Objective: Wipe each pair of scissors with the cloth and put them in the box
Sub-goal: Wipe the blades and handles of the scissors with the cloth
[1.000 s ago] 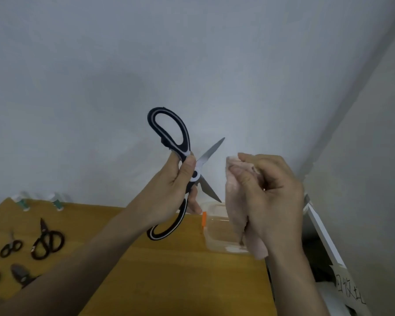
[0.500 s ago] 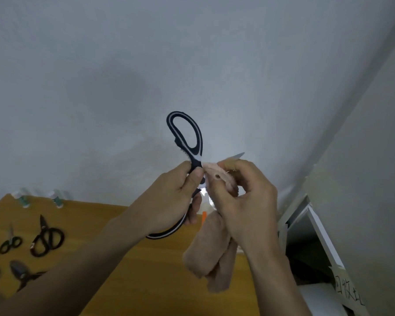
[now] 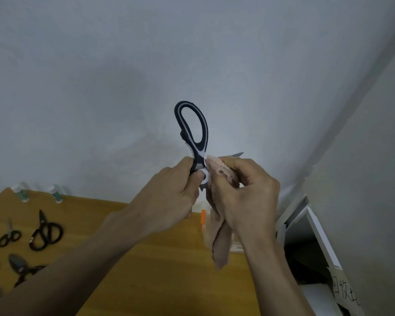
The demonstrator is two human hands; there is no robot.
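Above the orange-brown wooden table [image 3: 160,277] we hold up a large pair of kitchen scissors with black-and-white plastic handles [image 3: 197,137], one handle loop pointing up against the pale grey wall [image 3: 146,65]. Our left hand [image 3: 169,197] has its fingers clamped on the scissors at the pivot, thumb pressed just beside the white round pivot ring. Our right hand [image 3: 244,192] has its fingers pinched on a pink fuzzy cloth [image 3: 219,172], which is folded over one blade right beside the pivot; only the grey blade tip [image 3: 237,154] sticks out past the fingers. The rest of the cloth hangs down below the right hand, in front of the table. We cannot see the other handle or the second blade clearly, since both hands cover them.

Below the scissors, behind the hanging cloth, a clear plastic box with an orange latch [image 3: 203,217] sits on the table, mostly hidden. Far to the lower left of the scissors, more pairs lie flat on the table: a black-handled pair [image 3: 45,233], a small black-handled pair [image 3: 9,234] beside it, and a blurred dark pair [image 3: 21,269] nearer to us. Two small white-and-green spools [image 3: 56,195] stand at the table's far edge, against the wall.
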